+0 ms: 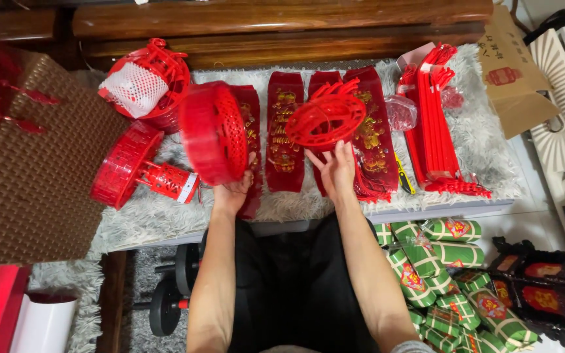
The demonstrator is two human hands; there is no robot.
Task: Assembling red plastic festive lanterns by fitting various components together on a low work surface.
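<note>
Hands grip firmly as we keep our left hand (232, 191) clasping the latticed red drum (212, 133) and our right hand (335, 168) pinching the red openwork cap (325, 117), best aligned squarely.

— What can't you make out here?

— The red latticed disc (212, 133) in the left hand (232, 193) is smeared by motion, so its pattern doesn't read. It also covers most of the leftmost red panel (251, 150) on the counter (479, 140).

— And the other side?

— The red openwork cap (325, 119) above the right hand (335, 171) hides the tops of two more panels, and the hand hides their lower middle.

— Anything cut off?

— The woven brown bag (34, 183) runs off the left edge, the green wrapped bundles (452, 281) off the bottom, the dark framed pieces (550, 294) off the right. Both forearms leave the frame at the bottom.

— The gold figures on the panels?

— Too small to tell.
</note>
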